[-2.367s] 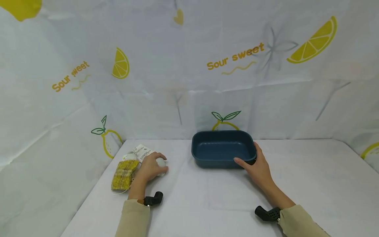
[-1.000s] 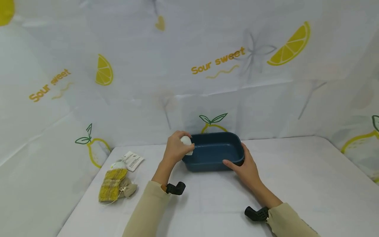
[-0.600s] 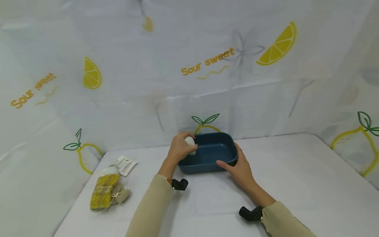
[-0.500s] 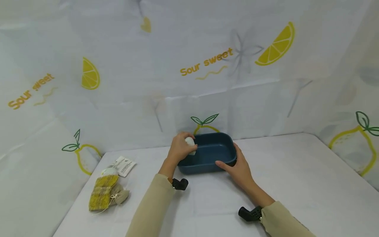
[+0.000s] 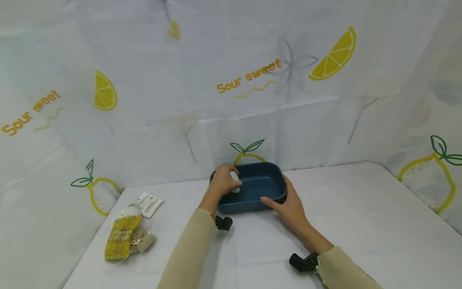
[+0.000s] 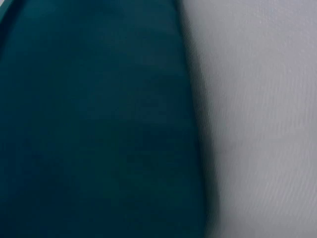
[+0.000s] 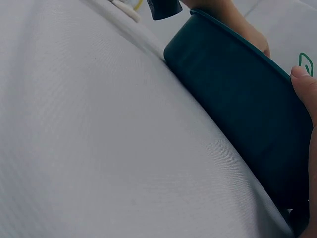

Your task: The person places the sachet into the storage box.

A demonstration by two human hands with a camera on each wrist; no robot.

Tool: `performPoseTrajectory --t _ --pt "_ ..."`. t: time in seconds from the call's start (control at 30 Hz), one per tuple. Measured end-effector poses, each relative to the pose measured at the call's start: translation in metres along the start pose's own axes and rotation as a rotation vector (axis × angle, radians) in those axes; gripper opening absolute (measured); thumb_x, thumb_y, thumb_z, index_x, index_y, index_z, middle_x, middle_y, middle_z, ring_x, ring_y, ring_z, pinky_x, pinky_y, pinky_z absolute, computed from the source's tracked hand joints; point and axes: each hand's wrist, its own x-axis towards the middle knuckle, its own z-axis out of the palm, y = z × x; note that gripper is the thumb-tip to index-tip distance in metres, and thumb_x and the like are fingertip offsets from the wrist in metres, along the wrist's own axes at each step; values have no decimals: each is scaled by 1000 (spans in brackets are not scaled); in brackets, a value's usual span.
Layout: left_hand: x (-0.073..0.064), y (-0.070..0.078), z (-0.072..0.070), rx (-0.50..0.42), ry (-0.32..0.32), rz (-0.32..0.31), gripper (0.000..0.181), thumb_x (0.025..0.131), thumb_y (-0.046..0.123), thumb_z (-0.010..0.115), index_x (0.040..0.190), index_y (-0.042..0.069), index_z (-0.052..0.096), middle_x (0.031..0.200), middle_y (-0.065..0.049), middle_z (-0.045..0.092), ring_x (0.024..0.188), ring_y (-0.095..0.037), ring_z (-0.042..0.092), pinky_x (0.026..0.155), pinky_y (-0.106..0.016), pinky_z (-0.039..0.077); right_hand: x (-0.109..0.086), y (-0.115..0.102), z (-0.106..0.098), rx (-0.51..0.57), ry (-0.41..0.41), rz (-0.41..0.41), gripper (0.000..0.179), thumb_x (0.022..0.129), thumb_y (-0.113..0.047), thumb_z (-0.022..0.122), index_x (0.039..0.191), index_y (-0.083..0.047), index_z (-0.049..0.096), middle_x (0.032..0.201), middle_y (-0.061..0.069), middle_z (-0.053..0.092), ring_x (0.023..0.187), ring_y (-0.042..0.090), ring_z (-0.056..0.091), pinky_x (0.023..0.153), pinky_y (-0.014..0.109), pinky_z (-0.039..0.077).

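Note:
My left hand (image 5: 222, 181) reaches over the left end of a dark blue rectangular dish (image 5: 249, 206) and grips a small white rounded thing (image 5: 235, 177) with a pale flat piece below it; its kind is not clear. At the dish's front right corner my right hand (image 5: 291, 205) holds the wall, thumb at the front rim. The right wrist view shows that thumb (image 7: 305, 89) against the dish's rim. In the left wrist view only the wall of the dish (image 6: 99, 119) and white cloth appear; the hand itself is out of that picture.
On the left side of the white-covered table (image 5: 260, 245) lie a yellow plaid pouch (image 5: 120, 239), a beige drawstring pouch (image 5: 143, 240), a white rounded item (image 5: 130, 211) and a printed white tag (image 5: 148, 204). Lemon-printed cloth (image 5: 202, 96) hangs behind the dish.
My left hand has carried the white rounded thing from the pile at the left to the dish and lowered it inside the left end. My right hand keeps its hold; the head view has turned.

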Motion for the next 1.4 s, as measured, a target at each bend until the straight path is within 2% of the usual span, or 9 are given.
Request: performPoseTrajectory --t 0.17,0.37,0.47,0.63,0.9,1.03,1.17,1.3,1.4 --pt "1 -1 1 7 -64 -37 33 82 24 79 113 15 71 97 -9 69 72 -20 62 60 -30 52 1 -1 1 -6 -9 -3 109 85 -51 77 163 -10 12 169 17 19 156 39 21 123 62 24" --pt "5 -5 4 126 -118 6 32 85 28 78 114 15 73 105 -8 71 77 -18 62 69 -32 55 2 -1 2 -7 -3 -10 109 85 -50 77 163 -10 12 169 17 19 156 39 20 123 62 23" --pt "3 -6 4 165 -147 2 33 86 28 79 115 15 73 107 -8 71 78 -18 62 72 -33 56 2 0 4 -4 -12 -5 110 85 -50 77 163 -10 11 170 16 18 156 38 20 123 62 23" --pt "1 -8 4 192 -150 -9 34 85 31 79 116 15 73 108 -7 72 80 -17 62 75 -34 56 1 -1 6 5 -16 -12 110 85 -50 77 163 -10 12 169 16 19 156 38 20 123 62 23" --pt "-4 -9 0 350 -130 35 38 84 42 81 114 19 75 115 -1 74 90 -16 66 84 -38 57 1 0 9 3 -17 -11 110 85 -52 77 163 -10 13 169 16 20 156 38 22 123 61 24" --pt "-10 -5 -6 379 -132 40 42 82 46 82 114 19 75 119 -2 72 101 -20 68 90 -39 57 1 1 8 -7 -16 -10 109 85 -52 77 163 -11 12 169 16 19 156 37 21 123 61 24" --pt "-17 1 -18 368 -152 61 47 84 44 81 119 14 73 121 -5 69 110 -23 65 97 -40 54 2 0 6 -8 -17 -4 110 85 -52 77 163 -11 12 169 16 19 156 38 21 123 61 24" --pt "-23 8 -33 321 -145 108 46 90 39 77 125 11 70 126 -9 66 116 -27 64 101 -43 53 2 0 2 -7 -11 5 110 85 -51 77 163 -11 11 169 16 19 156 38 21 123 62 24" --pt "-27 9 -49 299 -113 117 43 94 38 72 128 12 68 134 -10 64 123 -28 62 104 -46 51 2 1 0 -7 -11 8 109 85 -51 77 163 -11 11 169 16 19 156 39 20 122 62 24"
